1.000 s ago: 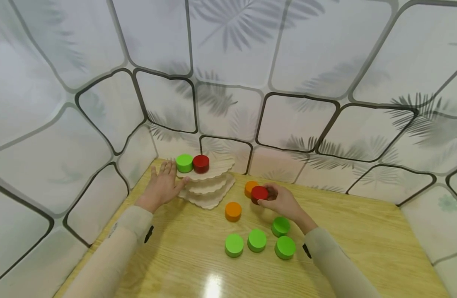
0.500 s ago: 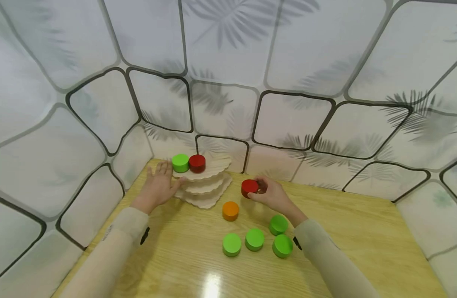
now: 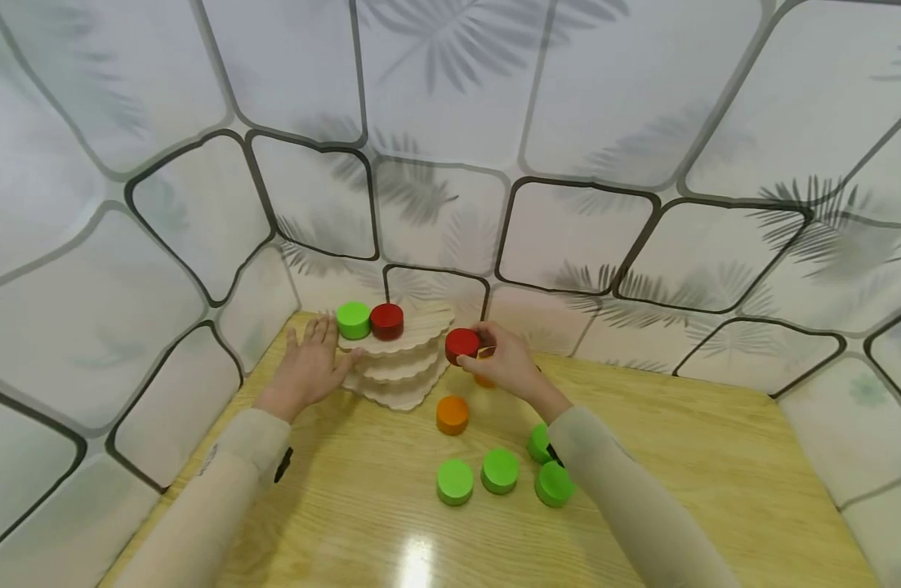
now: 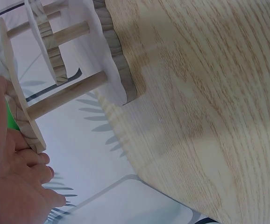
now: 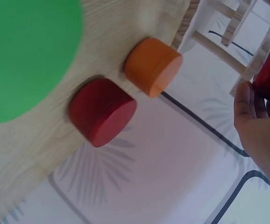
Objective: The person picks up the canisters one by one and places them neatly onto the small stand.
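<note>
The head view shows us the right hand (image 3: 507,362) with its fingers curled round a red block (image 3: 461,346), lifted just beside the right end of the wooden stand (image 3: 430,328). We cannot tell whether the block touches the stand. The left hand (image 3: 309,367) lies loosely spread at the other end, its fingers touching the top tier without grasping a block.

We judge the work to be in an early stage: a green block (image 3: 353,320) and a second red block (image 3: 387,322) sit side by side on the top tier. On the table (image 3: 347,506) are four more green blocks (image 3: 455,482), two orange blocks (image 3: 452,415) and another red block (image 5: 102,112).

The blocks are squat, smooth cylinders in solid colours. The stand's three pale tiers have wavy edges and are joined by round dowels (image 4: 67,95); the table shows streaky wood grain and a bright glare.
</note>
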`<action>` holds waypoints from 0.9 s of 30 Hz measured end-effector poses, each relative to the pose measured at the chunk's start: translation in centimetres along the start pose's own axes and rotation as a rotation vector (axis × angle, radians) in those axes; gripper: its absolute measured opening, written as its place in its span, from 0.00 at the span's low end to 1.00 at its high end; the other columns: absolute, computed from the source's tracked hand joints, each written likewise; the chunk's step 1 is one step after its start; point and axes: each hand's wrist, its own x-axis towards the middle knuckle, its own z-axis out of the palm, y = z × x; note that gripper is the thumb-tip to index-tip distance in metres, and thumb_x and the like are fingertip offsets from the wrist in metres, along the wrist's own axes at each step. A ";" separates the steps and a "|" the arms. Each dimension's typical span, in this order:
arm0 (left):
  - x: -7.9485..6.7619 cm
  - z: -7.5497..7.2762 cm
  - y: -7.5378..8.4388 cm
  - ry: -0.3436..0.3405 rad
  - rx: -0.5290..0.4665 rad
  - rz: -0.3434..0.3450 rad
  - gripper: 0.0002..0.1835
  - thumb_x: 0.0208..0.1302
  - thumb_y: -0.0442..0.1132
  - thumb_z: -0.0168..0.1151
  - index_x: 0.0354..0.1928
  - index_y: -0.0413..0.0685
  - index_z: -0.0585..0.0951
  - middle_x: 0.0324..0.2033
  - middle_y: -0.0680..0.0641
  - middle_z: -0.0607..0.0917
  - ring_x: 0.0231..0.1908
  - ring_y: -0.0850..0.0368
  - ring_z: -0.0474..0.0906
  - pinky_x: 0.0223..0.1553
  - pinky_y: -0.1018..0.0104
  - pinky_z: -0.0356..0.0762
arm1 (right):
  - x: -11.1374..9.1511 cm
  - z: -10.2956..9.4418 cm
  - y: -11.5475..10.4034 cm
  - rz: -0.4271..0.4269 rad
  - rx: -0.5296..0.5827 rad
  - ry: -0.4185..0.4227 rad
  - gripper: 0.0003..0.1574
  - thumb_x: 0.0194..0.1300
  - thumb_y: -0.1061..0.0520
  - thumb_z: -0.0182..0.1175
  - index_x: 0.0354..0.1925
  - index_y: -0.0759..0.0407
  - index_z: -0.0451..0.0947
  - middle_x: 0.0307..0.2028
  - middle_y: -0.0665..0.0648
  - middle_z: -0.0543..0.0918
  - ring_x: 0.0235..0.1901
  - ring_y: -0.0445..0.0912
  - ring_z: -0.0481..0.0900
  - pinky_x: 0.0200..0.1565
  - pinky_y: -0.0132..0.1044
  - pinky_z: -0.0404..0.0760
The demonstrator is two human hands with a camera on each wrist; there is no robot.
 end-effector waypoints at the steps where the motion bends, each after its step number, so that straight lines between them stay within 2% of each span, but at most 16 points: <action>1: 0.0 0.0 0.0 -0.001 0.001 0.000 0.49 0.83 0.65 0.37 0.80 0.23 0.50 0.81 0.26 0.50 0.81 0.26 0.48 0.76 0.21 0.41 | 0.3 0.2 -0.3 -0.003 0.003 0.002 0.31 0.65 0.56 0.73 0.63 0.61 0.78 0.54 0.61 0.88 0.50 0.53 0.85 0.57 0.47 0.85; 11: 0.2 0.2 -0.3 -0.007 0.000 -0.009 0.50 0.82 0.67 0.36 0.81 0.25 0.49 0.82 0.27 0.49 0.82 0.27 0.45 0.76 0.22 0.41 | 2.3 1.1 -2.7 0.025 0.004 0.018 0.31 0.65 0.52 0.74 0.63 0.59 0.77 0.55 0.60 0.87 0.50 0.53 0.84 0.58 0.46 0.84; 20: 0.3 0.1 -0.3 -0.009 0.006 -0.010 0.50 0.82 0.68 0.36 0.81 0.25 0.49 0.82 0.27 0.49 0.82 0.27 0.45 0.76 0.22 0.41 | 4.0 2.0 -3.1 0.011 -0.019 0.028 0.33 0.65 0.51 0.74 0.64 0.61 0.77 0.55 0.61 0.87 0.49 0.53 0.84 0.55 0.44 0.85; 27: 0.2 0.1 -0.3 -0.014 -0.003 -0.013 0.51 0.82 0.68 0.35 0.81 0.26 0.48 0.82 0.28 0.48 0.82 0.28 0.44 0.76 0.22 0.40 | 4.6 2.7 -3.3 0.043 -0.044 0.036 0.35 0.67 0.51 0.73 0.66 0.62 0.75 0.57 0.61 0.86 0.53 0.54 0.83 0.54 0.44 0.84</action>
